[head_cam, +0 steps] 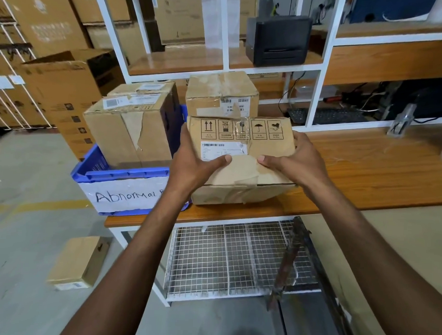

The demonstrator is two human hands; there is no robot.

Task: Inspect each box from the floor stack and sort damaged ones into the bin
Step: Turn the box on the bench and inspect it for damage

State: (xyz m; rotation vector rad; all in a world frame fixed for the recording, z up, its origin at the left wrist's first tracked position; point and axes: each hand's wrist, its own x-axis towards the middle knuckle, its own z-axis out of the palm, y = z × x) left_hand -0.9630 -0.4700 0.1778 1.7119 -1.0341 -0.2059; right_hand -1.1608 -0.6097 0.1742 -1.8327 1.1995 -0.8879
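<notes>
The left hand (197,164) and right hand (296,162) grip the cardboard box (243,150) on the desk (365,177) beside the blue bin (124,175); thumbs press its top, fingers (300,139) curl round its sides.

A forearm (163,205) hides part of the bin label (121,196); the box sticker (223,149) is illegibly small.

Reaching forward from the near edge with both bare forearms, converging toward the middle. Gripping the box (243,153) at its left side with the left hand (193,164), thumb laid across the top. Clasping its right side with the right hand (299,160), thumb pointing left, fingers curled over the far edge. Thumb tips near, not touching.
</notes>
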